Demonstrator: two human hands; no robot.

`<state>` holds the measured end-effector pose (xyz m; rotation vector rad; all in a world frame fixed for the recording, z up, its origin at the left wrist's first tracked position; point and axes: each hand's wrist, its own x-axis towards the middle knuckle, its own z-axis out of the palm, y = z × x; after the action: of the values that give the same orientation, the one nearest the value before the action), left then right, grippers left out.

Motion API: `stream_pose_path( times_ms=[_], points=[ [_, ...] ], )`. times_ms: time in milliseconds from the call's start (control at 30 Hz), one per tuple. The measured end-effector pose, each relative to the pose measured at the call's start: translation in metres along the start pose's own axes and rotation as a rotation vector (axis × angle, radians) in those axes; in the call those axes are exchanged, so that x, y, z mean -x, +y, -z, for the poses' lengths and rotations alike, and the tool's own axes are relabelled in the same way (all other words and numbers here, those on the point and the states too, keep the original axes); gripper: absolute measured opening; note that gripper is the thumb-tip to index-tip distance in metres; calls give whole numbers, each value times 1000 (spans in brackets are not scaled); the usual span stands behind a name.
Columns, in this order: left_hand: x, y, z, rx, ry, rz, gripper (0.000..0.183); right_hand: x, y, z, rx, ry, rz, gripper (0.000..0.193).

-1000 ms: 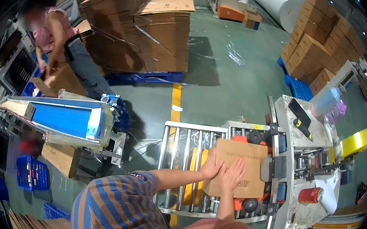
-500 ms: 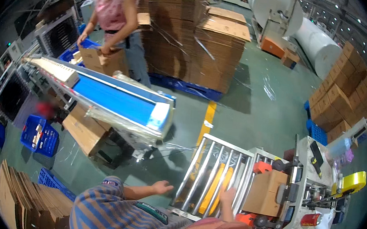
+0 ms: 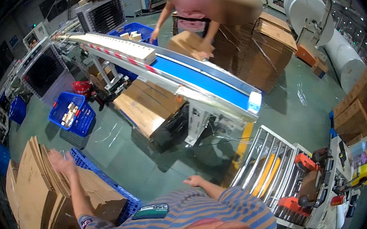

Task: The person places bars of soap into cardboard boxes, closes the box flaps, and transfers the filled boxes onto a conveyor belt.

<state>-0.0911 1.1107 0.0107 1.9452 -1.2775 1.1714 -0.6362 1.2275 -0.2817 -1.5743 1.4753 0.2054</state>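
Note:
My left hand (image 3: pixel 63 163) reaches over the top edges of a bundle of flat cardboard cartons (image 3: pixel 38 173), at the lower left. Its fingers are stretched out and somewhat blurred, and no sheet is gripped in them. My right hand (image 3: pixel 193 181) hangs over the green floor in front of my body, holding nothing, its fingers loosely bent. A blue plastic pallet (image 3: pixel 125 206) shows beside the flat cartons. To the right, a brown carton (image 3: pixel 308 185) sits in the taping machine, between its orange-red guides (image 3: pixel 294 206).
A steel roller table (image 3: pixel 257 160) leads into the taping machine. Ahead runs a blue belt conveyor (image 3: pixel 196 78) carrying a row of small white boxes (image 3: pixel 119 46). Behind it a co-worker handles a carton (image 3: pixel 190 45). A blue basket (image 3: pixel 72 112) with small boxes stands on the floor at left.
My body and view have turned left. My left hand has moved from near the roller table to the flat cartons; my right hand has left the rollers. The carton sits deeper in the machine.

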Motion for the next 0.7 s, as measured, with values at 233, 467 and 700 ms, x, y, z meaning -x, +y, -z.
stream_pose_path(
  times_ms=[233, 467, 700],
  points=[
    [57, -199, 23, -539, -811, 457, 81, -27, -21, 24, -43, -41, -211, 68],
    [15, -173, 19, -740, -800, 703, 80, -123, -18, 11, 73, -123, -182, 67],
    [31, -205, -4, -820, -756, 795, 67, -244, -154, 89, 31, -18, 3, 69]
  ],
)
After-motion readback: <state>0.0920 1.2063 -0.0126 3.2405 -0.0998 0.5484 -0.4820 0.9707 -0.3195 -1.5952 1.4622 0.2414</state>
